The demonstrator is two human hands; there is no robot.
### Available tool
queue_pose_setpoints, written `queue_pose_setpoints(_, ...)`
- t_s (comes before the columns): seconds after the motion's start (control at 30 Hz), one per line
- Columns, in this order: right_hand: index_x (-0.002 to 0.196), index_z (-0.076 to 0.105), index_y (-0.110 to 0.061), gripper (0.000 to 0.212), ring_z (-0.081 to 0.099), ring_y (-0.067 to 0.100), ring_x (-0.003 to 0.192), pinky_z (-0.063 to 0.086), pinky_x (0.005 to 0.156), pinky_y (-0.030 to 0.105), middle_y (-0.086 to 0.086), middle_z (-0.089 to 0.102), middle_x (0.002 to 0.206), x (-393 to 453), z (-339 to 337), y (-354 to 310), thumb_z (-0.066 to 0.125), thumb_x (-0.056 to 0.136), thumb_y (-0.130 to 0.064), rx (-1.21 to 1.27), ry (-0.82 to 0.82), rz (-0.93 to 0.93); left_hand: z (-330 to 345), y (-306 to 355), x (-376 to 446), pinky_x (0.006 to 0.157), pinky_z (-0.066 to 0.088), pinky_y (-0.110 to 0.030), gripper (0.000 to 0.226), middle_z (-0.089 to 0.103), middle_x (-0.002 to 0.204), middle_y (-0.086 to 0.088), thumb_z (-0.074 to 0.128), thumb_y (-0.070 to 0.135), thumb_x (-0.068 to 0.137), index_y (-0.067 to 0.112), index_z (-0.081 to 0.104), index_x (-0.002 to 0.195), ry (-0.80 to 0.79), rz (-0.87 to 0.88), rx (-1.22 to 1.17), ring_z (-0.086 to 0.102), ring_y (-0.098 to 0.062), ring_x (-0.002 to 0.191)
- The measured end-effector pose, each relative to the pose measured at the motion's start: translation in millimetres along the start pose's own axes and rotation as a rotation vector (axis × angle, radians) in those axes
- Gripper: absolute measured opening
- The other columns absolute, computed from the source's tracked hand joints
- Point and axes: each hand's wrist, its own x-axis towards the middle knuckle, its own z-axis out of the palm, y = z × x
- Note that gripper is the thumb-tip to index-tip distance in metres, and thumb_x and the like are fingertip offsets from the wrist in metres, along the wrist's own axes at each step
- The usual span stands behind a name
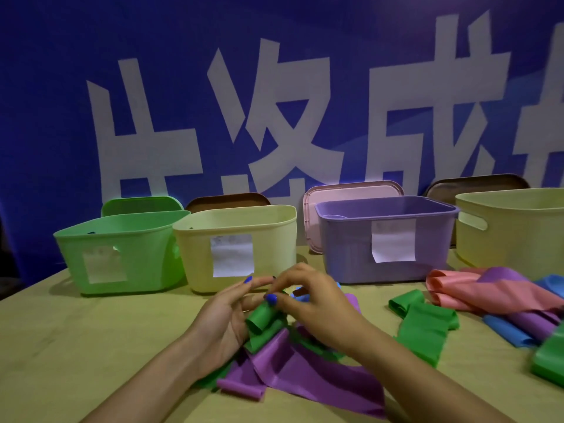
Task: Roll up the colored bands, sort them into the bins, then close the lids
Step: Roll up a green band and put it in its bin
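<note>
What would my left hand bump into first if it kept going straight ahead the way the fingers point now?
Probably the pale yellow bin. The left hand, holding the green band, points forward and slightly right, toward that bin's front wall. Depth is hard to judge from one view, and the right hand sits close beside that line.

1. I am seeing bare bench [76, 346] lying open on the left, below the green bin [122, 254].
2. Four bins are walling off the far edge; the purple bin [384, 239] and its neighbours are standing with open tops.
3. Loose bands [488, 300] are cluttering the right side, and a purple band [305, 377] is sprawling across the near centre.
</note>
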Motion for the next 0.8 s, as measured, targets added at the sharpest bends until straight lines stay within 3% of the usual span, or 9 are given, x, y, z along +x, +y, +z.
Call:
queue_pose_setpoints(0.13, 0.081, 0.067, -0.016, 0.009, 0.056, 0.003, 0.062, 0.047, 0.055, 0.018, -0.002, 0.059, 0.081, 2, -6, 0, 0.064, 0.088, -0.02, 0.062, 0.001, 0.121, 2, -1, -4, 0.091, 0.05, -0.046, 0.048, 0.063, 0.112, -0.032, 0.048, 0.029, 0.081, 0.002, 0.061, 0.117, -0.106, -0.068, 0.052, 0.066, -0.041, 0.095)
queue_pose_setpoints(0.2, 0.086, 0.067, -0.018, 0.011, 0.058, 0.008, 0.06, 0.047, 0.054, 0.02, 0.0, 0.061, 0.079, 1, -5, 0, 0.061, 0.09, -0.026, 0.018, -0.009, 0.143, 4, -1, -8, 0.091, 0.051, -0.047, 0.049, 0.062, 0.113, -0.033, 0.054, 0.03, 0.079, 0.002, 0.062, 0.118, -0.172, -0.077, 0.067, 0.063, -0.044, 0.102)
queue_pose_setpoints(0.3, 0.088, 0.066, -0.019, 0.014, 0.057, 0.009, 0.062, 0.049, 0.061, 0.027, 0.003, 0.063, 0.073, 3, -4, 3, 0.059, 0.091, -0.031, -0.019, 0.034, 0.195, 3, -1, -12, 0.088, 0.054, -0.044, 0.067, 0.062, 0.117, -0.029, 0.084, 0.028, 0.056, 0.005, 0.065, 0.116, -0.305, -0.069, 0.089, 0.062, -0.042, 0.106)
queue_pose_setpoints(0.37, 0.083, 0.065, -0.017, 0.017, 0.05, 0.002, 0.048, 0.043, 0.05, 0.02, -0.001, 0.056, 0.06, 4, -7, 4, 0.06, 0.09, -0.031, 0.013, 0.064, 0.228, 2, -3, -13, 0.092, 0.053, -0.041, 0.082, 0.063, 0.119, -0.025, 0.087, 0.015, 0.047, 0.012, 0.058, 0.123, -0.362, -0.051, 0.199, 0.062, -0.039, 0.108)
queue_pose_setpoints(0.43, 0.078, 0.063, -0.015, 0.019, 0.045, 0.0, 0.04, 0.036, 0.044, 0.014, -0.005, 0.049, 0.054, 5, -9, 4, 0.061, 0.09, -0.03, 0.058, 0.074, 0.268, 2, -5, -11, 0.087, 0.055, -0.037, 0.076, 0.065, 0.116, -0.024, 0.075, 0.001, 0.053, 0.014, 0.054, 0.125, -0.359, -0.001, 0.269, 0.064, -0.037, 0.103)
queue_pose_setpoints(0.6, 0.069, 0.058, -0.009, 0.039, 0.041, 0.005, 0.043, 0.036, 0.055, 0.027, -0.006, 0.046, 0.044, 6, -9, 7, 0.053, 0.093, -0.04, 0.054, 0.084, 0.308, 5, -4, -11, 0.059, 0.058, -0.034, 0.047, 0.07, 0.096, -0.026, 0.066, 0.002, 0.062, 0.01, 0.066, 0.108, -0.179, 0.133, 0.252, 0.069, -0.032, 0.074)
queue_pose_setpoints(0.67, 0.07, 0.058, -0.014, 0.047, 0.046, 0.01, 0.051, 0.041, 0.06, 0.03, -0.006, 0.052, 0.052, 4, -10, 5, 0.044, 0.092, -0.054, 0.076, 0.122, 0.282, 8, -3, -12, 0.054, 0.057, -0.031, 0.033, 0.071, 0.089, -0.023, 0.075, 0.002, 0.063, 0.005, 0.07, 0.095, -0.115, 0.161, 0.251, 0.069, -0.026, 0.067)
queue_pose_setpoints(0.73, 0.077, 0.057, -0.024, 0.048, 0.053, 0.01, 0.062, 0.049, 0.068, 0.037, -0.006, 0.059, 0.067, 2, -13, 1, 0.042, 0.082, -0.069, 0.068, 0.117, 0.226, 9, -3, -13, 0.045, 0.054, -0.029, 0.02, 0.07, 0.083, -0.024, 0.07, 0.012, 0.069, 0.001, 0.071, 0.085, -0.069, 0.164, 0.224, 0.066, -0.025, 0.056)
queue_pose_setpoints(0.8, 0.09, 0.055, -0.033, 0.042, 0.054, 0.008, 0.075, 0.05, 0.073, 0.034, -0.009, 0.057, 0.083, -1, -16, -5, 0.055, 0.073, -0.07, 0.071, 0.002, 0.172, 8, -3, -12, 0.04, 0.051, -0.027, 0.027, 0.068, 0.076, -0.026, 0.064, 0.019, 0.071, -0.003, 0.069, 0.086, -0.021, 0.152, 0.214, 0.062, -0.025, 0.048)
